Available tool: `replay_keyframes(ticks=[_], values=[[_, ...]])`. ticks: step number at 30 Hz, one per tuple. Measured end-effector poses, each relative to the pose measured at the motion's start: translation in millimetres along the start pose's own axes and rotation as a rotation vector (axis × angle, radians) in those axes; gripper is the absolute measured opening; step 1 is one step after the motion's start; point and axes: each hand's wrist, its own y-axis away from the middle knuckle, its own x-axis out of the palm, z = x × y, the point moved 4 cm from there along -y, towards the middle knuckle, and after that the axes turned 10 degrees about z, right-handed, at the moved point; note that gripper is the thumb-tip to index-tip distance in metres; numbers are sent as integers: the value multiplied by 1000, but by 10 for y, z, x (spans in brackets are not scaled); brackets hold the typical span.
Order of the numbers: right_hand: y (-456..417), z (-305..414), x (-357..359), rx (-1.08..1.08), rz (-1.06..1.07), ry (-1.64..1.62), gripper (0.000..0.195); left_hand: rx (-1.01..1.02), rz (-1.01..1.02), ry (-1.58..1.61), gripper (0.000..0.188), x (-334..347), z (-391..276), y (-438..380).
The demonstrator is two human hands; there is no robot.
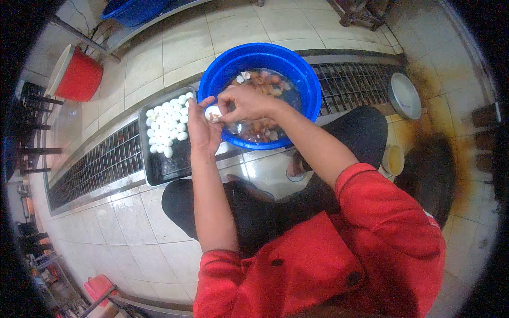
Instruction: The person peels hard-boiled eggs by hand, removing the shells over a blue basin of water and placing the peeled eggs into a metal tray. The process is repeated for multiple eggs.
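Note:
A partly peeled egg (213, 114) with some brown shell on it is held in my left hand (204, 125), at the left rim of a blue plastic tub (260, 49). The thumb and fingers of my right hand (244, 102) touch the egg's right side. Water, brown eggs and shell pieces (262, 125) lie in the tub, partly hidden by my right hand and forearm. Left of my left hand, a grey metal tray (167, 169) holds many white peeled eggs (165, 123), mostly in its upper part.
A metal floor grate (99, 163) runs beneath the tray and tub. A metal bowl (405, 96) and a smaller yellowish bowl (393, 160) are at the right. A red bucket (83, 75) stands at the upper left. My knees and feet are close to the tub and tray.

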Motion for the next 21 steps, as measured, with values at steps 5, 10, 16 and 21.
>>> replay_keyframes(ticks=[5, 10, 16, 21], values=[[-9, -168, -80, 75, 50, -287, 24, -39, 9, 108, 57, -110, 18, -25], [95, -440, -355, 127, -275, 0, 31, -11, -35, 32, 65, -95, 21, -42], [-3, -189, -102, 84, 14, -88, 34, 41, -11, -349, 72, 115, 9, 57], [-68, -190, 4, 89, 39, 49, 32, -5, -10, -323, 75, 42, 66, 39]])
